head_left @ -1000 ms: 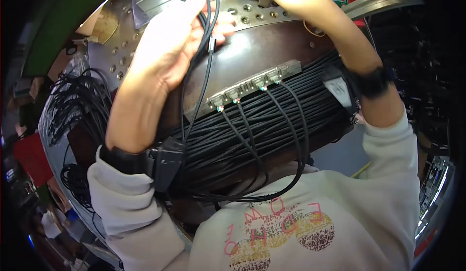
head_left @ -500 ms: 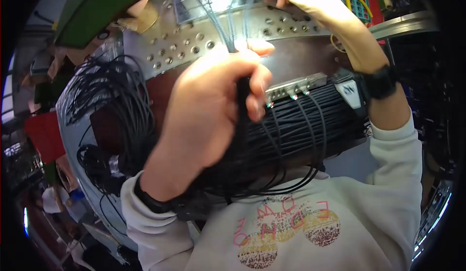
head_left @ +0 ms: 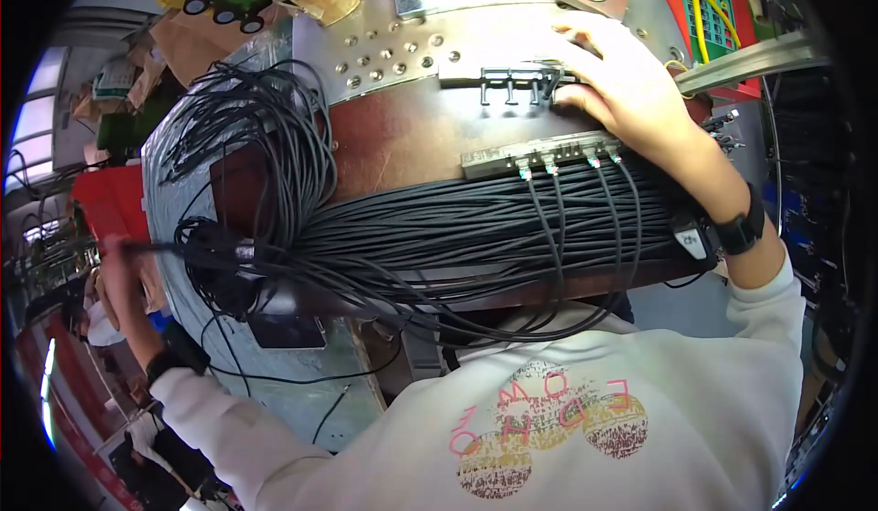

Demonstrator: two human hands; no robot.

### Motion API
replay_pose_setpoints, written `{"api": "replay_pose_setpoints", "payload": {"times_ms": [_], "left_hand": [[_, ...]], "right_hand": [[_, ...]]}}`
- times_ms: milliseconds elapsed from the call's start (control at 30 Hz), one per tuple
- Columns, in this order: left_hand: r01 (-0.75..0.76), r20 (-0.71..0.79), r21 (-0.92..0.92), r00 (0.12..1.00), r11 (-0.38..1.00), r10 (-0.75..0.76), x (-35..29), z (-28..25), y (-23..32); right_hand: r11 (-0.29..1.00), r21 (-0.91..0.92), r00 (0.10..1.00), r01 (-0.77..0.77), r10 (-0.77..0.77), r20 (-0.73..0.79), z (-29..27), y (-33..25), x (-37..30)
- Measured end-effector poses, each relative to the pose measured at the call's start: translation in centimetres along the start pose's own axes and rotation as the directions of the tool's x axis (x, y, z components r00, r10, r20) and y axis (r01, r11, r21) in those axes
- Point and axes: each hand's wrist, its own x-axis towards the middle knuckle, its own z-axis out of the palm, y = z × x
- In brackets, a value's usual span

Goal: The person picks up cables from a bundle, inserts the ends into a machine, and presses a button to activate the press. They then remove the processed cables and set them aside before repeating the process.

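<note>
My left hand (head_left: pixel 119 273) is stretched out to the far left, its fingers closed round a strand of black cables (head_left: pixel 163 248). The strand runs back to a coiled cable bundle (head_left: pixel 302 145) on the bench. On the right, my right hand (head_left: pixel 631 86) is at the end of a black pronged bar (head_left: pixel 512 79). Its thumb and a finger lie on either side of that end; glare partly washes out the fingers. Just below, several cables with clear plugs (head_left: pixel 551 165) sit in a metal port strip (head_left: pixel 494 161).
A perforated metal plate (head_left: pixel 389 53) lies beyond the brown board (head_left: pixel 393 150). Many parallel black cables (head_left: pixel 439 223) cover the near side. A dark phone-like slab (head_left: pixel 288 331) lies near the bench edge. Yellow-handled pliers (head_left: pixel 700 26) rest at the upper right.
My left hand has swung from the middle to the far left with black cables. My right hand has come down and nearer, to the pronged bar. The view has shifted.
</note>
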Motion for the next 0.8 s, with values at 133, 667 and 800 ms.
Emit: {"api": "replay_pose_setpoints", "payload": {"times_ms": [133,667,800], "left_hand": [[0.085,-0.171,0.353,0.985,0.932,-0.025,-6.3,-0.8,16.8],[0.951,0.169,-0.278,0.186,-0.134,0.968,-20.5,-1.4,48.9],[0.932,0.417,-0.327,0.292,-0.158,0.861,-13.8,-1.9,53.1]], "right_hand": [[0.991,0.120,0.998,-0.055,0.058,-0.016,-0.3,-2.5,-2.8],[0.852,0.487,0.906,0.193,0.035,-0.421,2.4,2.8,6.5],[0.909,0.416,0.973,0.040,0.060,-0.225,1.8,5.7,6.9]]}}
